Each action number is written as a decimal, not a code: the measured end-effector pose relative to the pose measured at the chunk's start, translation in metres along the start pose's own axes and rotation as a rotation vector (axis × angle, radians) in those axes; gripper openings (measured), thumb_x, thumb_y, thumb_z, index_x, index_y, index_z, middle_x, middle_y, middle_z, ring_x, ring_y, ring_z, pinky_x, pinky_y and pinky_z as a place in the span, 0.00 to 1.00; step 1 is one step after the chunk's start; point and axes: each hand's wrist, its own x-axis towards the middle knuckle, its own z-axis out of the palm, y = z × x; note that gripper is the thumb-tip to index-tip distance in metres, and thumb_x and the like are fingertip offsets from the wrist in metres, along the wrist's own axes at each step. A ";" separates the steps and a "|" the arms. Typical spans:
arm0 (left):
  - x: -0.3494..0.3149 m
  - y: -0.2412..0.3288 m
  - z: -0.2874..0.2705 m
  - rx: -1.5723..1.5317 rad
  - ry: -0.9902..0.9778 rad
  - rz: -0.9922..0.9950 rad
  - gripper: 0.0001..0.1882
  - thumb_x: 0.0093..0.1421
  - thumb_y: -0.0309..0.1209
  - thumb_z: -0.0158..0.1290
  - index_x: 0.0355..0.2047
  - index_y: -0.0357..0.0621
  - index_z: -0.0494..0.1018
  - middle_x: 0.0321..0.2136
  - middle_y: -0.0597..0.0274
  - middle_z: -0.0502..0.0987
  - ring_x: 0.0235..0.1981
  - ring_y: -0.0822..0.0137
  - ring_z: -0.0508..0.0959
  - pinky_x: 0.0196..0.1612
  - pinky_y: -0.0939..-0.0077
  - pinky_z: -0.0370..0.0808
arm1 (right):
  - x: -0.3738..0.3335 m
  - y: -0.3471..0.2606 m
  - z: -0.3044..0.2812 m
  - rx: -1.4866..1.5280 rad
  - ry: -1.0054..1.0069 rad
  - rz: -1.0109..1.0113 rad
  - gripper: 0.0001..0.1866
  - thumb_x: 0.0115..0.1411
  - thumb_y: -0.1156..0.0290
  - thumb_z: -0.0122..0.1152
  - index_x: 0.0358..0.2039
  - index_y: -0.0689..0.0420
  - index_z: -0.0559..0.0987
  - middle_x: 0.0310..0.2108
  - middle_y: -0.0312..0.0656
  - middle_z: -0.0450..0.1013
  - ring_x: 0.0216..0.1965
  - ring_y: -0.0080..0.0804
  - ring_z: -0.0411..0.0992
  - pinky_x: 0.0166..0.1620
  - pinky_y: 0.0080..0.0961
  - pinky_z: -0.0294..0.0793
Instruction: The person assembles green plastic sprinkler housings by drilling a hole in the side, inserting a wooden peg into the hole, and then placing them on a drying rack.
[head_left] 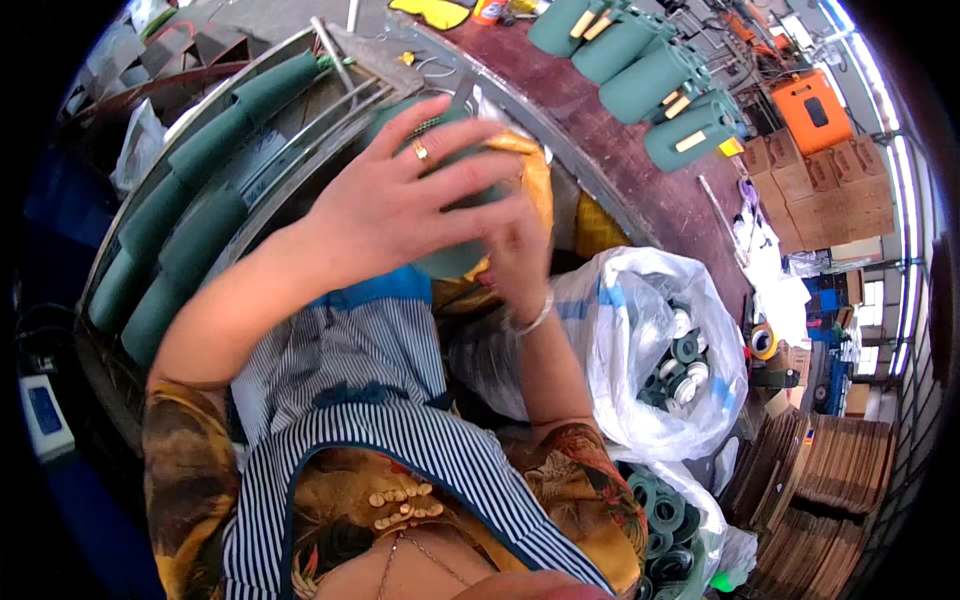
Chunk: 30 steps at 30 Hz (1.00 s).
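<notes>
Green cylinder [452,262]: upper centre of the frame, mostly hidden behind the hands.
Handling: judged light, fairly stiff and smooth, possibly slippery; best held around the side wall with both palms.
Left hand [398,190]: in front of the cylinder, fingers spread wide; contact cannot be confirmed.
Right hand [519,243]: blurred, beside the cylinder; finger state cannot be told.
White sack [640,272]: right of centre, containing green and white rings [685,348].
Dark red worktop [690,215]: upper right, bearing slotted green containers [650,88].
</notes>
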 end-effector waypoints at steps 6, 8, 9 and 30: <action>-0.109 -0.001 0.091 -0.383 -0.309 -0.610 0.28 0.48 0.37 0.61 0.50 0.45 0.71 0.52 0.53 0.71 0.55 0.48 0.69 0.57 0.56 0.65 | 0.077 0.118 -0.154 -0.076 0.817 0.139 0.12 0.68 0.63 0.51 0.35 0.59 0.71 0.29 0.37 0.72 0.28 0.22 0.67 0.32 0.21 0.66; -0.174 0.024 0.126 -0.523 -0.422 -0.756 0.29 0.48 0.37 0.63 0.50 0.44 0.70 0.51 0.53 0.71 0.53 0.48 0.70 0.56 0.56 0.67 | 0.108 0.152 -0.171 0.058 0.792 0.169 0.10 0.68 0.65 0.50 0.35 0.59 0.68 0.29 0.38 0.72 0.27 0.20 0.66 0.27 0.19 0.64; -0.188 0.037 0.142 -0.538 -0.427 -0.740 0.32 0.47 0.38 0.64 0.52 0.46 0.70 0.51 0.56 0.71 0.54 0.49 0.68 0.56 0.55 0.66 | 0.122 0.170 -0.176 0.064 0.794 0.182 0.10 0.68 0.65 0.50 0.35 0.60 0.68 0.29 0.38 0.73 0.25 0.20 0.65 0.25 0.18 0.64; -0.148 0.069 0.204 -0.092 0.107 -0.420 0.06 0.49 0.35 0.52 0.27 0.50 0.74 0.30 0.65 0.72 0.40 0.58 0.74 0.50 0.55 0.67 | -0.014 0.150 0.093 0.552 -0.700 1.238 0.19 0.67 0.61 0.48 0.44 0.65 0.74 0.40 0.45 0.74 0.38 0.34 0.74 0.42 0.31 0.76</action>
